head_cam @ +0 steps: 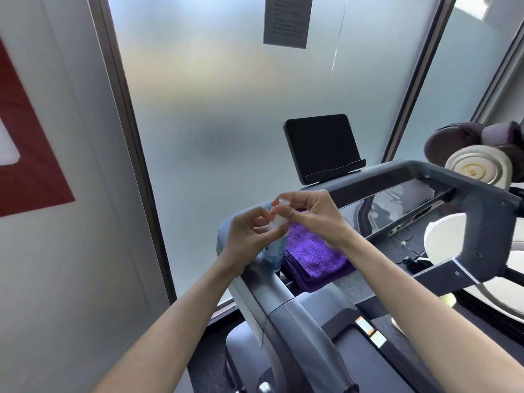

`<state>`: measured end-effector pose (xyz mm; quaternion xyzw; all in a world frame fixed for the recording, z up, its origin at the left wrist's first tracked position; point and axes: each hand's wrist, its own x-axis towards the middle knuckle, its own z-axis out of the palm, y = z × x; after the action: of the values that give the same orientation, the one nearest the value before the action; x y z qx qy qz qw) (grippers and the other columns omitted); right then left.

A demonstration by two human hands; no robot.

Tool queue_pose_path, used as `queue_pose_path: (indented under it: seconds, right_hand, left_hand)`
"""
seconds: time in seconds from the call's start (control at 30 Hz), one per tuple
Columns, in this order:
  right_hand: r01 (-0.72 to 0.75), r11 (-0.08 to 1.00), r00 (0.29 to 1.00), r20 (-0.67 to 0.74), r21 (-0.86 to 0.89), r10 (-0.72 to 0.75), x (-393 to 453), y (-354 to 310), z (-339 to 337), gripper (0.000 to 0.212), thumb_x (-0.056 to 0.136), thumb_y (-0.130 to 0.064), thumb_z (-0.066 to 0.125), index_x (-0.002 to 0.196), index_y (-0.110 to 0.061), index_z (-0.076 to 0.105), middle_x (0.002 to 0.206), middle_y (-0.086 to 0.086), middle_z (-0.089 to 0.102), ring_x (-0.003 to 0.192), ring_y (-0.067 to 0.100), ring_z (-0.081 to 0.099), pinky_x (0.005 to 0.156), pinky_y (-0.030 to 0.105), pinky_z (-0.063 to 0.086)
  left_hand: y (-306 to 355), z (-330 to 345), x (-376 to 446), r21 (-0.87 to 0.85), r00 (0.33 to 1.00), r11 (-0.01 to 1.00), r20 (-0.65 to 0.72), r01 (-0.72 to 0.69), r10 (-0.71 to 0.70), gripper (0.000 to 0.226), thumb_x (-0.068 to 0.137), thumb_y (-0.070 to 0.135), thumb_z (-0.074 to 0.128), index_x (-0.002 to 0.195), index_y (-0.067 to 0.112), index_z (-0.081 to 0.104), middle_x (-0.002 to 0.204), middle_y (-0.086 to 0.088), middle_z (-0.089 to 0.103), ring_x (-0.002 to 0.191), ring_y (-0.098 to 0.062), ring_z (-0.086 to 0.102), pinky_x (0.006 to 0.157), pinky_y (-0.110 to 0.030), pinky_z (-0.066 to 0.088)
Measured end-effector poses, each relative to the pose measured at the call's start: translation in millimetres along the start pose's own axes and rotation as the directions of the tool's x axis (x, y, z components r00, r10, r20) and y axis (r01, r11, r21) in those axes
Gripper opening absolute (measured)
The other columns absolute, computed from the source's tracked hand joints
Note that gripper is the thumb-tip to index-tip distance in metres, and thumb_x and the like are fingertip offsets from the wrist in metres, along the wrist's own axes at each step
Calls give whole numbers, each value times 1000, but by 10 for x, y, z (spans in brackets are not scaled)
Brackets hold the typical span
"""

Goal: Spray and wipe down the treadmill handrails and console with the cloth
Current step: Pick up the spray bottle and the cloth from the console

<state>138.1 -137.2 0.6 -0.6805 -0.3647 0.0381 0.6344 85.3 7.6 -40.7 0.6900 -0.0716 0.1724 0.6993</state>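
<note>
Grey plastic and metal make up the treadmill handrail [286,316] that runs from the bottom of the view up and away, between two bare forearms. Just past its upper bend both hands meet over a small spray bottle [273,251], clear at the top with a pale blue label lower down. The bottle stands roughly upright, its base at the corner of the console tray [348,282], beside the rail. The left hand [245,236] has its fingers curled round the upper part of the bottle, thumb towards the neck. The right hand [310,219] comes in from the other side and pinches the clear cap [282,202] at the top between thumb and fingertips, the other fingers bent loosely above it. Whether the cap is on or off the nozzle cannot be told, since the hands are slightly blurred.

Touching the bottle on its right lies a folded purple cloth [314,259], flat on the tray and partly under the right wrist. Beyond the hands the dark grey console frame [397,177] crosses to the right, and a black screen [321,146] stands tilted on it. Behind that is a frosted glass panel [215,95] with a sheet of paper [287,21] stuck near its top. A rolled pale mat [476,168] sits far right, and a white wall [65,137] with a red mark stands at left.
</note>
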Motion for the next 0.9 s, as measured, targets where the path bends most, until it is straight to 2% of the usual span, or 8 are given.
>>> queue_pose_path:
  seconds: [0.17,0.3,0.47,0.53,0.6,0.67,0.8,0.9]
  right_hand:
    - [-4,996,1000,-28,-94,2,21,14,-11,20,79,-29,71,93,-15,72,86,5,75,80,16,70,74,32,58]
    - [-34,999,996,-84,-17,33,15,14,-15,22,74,-24,74,94,-14,72,85,0,75,81,12,71,71,22,55]
    - [-47,997,998,-49,60,50,-57,7,-28,27,75,-18,72,101,-13,72,92,14,74,84,20,69,78,37,55]
    - [-60,997,997,-41,57,62,-60,8,-35,28,74,-20,72,101,-12,72,95,20,72,85,25,67,81,46,52]
    - [-79,994,996,-38,77,82,-55,18,-25,27,74,-22,71,99,-11,72,91,15,74,84,22,67,77,40,54]
    - [-54,998,997,-60,44,57,-49,28,5,24,77,-25,67,97,-11,70,85,14,73,80,18,66,71,34,55]
    - [35,994,986,-158,-107,-51,-64,123,52,23,85,-33,61,96,-14,68,88,21,71,79,20,65,73,48,55]
    - [25,993,975,-218,-114,-49,-74,179,55,35,86,-35,60,100,-4,68,87,15,72,80,19,67,74,45,56]
  left_hand:
    - [37,47,22,52,1000,999,3,-3,3,18,83,-4,68,87,-13,53,92,-35,65,84,-32,63,79,-47,53]
    - [71,78,54,106,998,994,56,-4,-2,21,90,2,62,102,-14,53,104,-33,62,92,-22,56,94,-44,49]
    - [80,68,3,50,986,999,167,-10,1,31,95,6,52,126,-1,52,123,-28,59,108,-23,55,102,-48,43]
    - [80,74,-28,22,984,1000,177,-22,17,35,95,16,51,126,2,54,120,-25,62,107,-23,56,102,-46,43]
    - [81,91,-49,4,983,1000,182,-17,16,40,93,26,47,126,5,54,115,-21,63,106,-21,57,101,-43,44]
    - [84,123,-33,21,984,999,178,-28,24,39,97,25,42,126,0,51,115,-20,60,107,-19,55,102,-43,43]
    - [52,204,46,143,987,985,139,-95,75,33,103,16,35,125,-5,49,117,-25,60,107,-22,58,100,-42,43]
    - [24,224,66,235,983,962,145,-142,109,33,103,20,36,120,-4,52,111,-24,62,107,-32,59,96,-42,46]
